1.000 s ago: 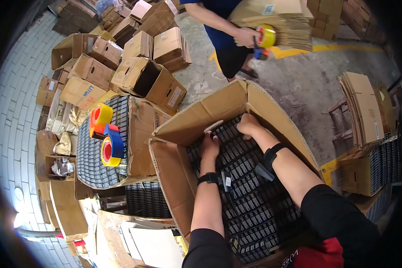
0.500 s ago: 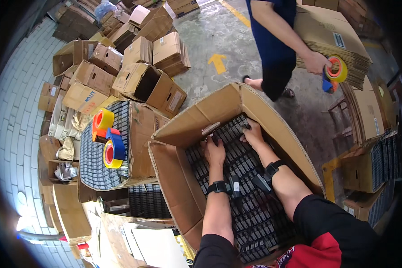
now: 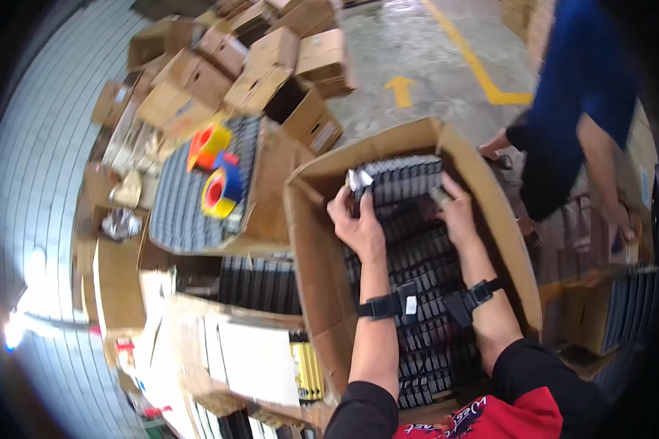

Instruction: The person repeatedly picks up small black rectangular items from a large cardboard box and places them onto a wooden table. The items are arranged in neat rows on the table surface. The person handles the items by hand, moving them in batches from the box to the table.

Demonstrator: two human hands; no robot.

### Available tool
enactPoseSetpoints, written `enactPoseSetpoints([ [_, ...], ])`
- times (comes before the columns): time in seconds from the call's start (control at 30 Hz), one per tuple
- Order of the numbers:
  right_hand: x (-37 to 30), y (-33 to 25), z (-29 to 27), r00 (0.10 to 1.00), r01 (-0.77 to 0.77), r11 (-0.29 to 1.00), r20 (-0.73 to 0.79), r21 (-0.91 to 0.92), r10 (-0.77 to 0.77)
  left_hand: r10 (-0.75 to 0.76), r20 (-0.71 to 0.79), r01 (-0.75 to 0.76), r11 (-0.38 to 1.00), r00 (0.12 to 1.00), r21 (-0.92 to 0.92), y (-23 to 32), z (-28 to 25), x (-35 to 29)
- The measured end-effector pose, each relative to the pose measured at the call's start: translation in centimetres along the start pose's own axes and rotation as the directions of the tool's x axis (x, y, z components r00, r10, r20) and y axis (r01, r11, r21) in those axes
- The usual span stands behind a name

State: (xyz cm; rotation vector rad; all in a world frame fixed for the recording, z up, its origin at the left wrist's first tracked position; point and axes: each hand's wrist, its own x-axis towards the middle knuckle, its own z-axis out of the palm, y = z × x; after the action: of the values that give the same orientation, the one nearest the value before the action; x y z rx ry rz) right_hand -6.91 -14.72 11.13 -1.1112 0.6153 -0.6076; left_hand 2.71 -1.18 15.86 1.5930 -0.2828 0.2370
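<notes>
A dark tray (image 3: 404, 180) with rows of small grey pieces is tilted up at the far end of a deep open cardboard box (image 3: 507, 238). My left hand (image 3: 362, 228) is closed on its left end, thumb on the near side, beside some crumpled white material. At the right end, my right hand (image 3: 458, 214) grips the same tray. Below my forearms, similar dark rows of pieces (image 3: 425, 344) fill the box. Black straps with small devices circle both my wrists. Blur hides the tray's fine detail.
Left of the box, a tape dispenser (image 3: 223, 192) and another with yellow tape (image 3: 214, 137) lie on a carton of grey rows (image 3: 190, 201). Cartons (image 3: 252, 84) pile up beyond. At the right stands another person (image 3: 575, 139), one hand low beside a carton.
Both my hands have lifted the tray's face into view from the box's far end. The other person has moved right and nearer, and their arm is lower. The view has shifted.
</notes>
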Motion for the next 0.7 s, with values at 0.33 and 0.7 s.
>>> enactPoseSetpoints([
  [0.33,-13.6,-10.9,10.9,0.911,0.279,0.960,0.314,0.008,-0.268,0.478,-0.262,-0.436,0.876,0.838,0.205,19.2,-16.0,-2.6],
  [0.7,-42.2,-5.3,21.9,0.216,0.716,0.647,0.964,-0.263,0.153,0.007,-0.526,0.160,0.949,0.850,0.271,18.6,-48.9,-33.5],
])
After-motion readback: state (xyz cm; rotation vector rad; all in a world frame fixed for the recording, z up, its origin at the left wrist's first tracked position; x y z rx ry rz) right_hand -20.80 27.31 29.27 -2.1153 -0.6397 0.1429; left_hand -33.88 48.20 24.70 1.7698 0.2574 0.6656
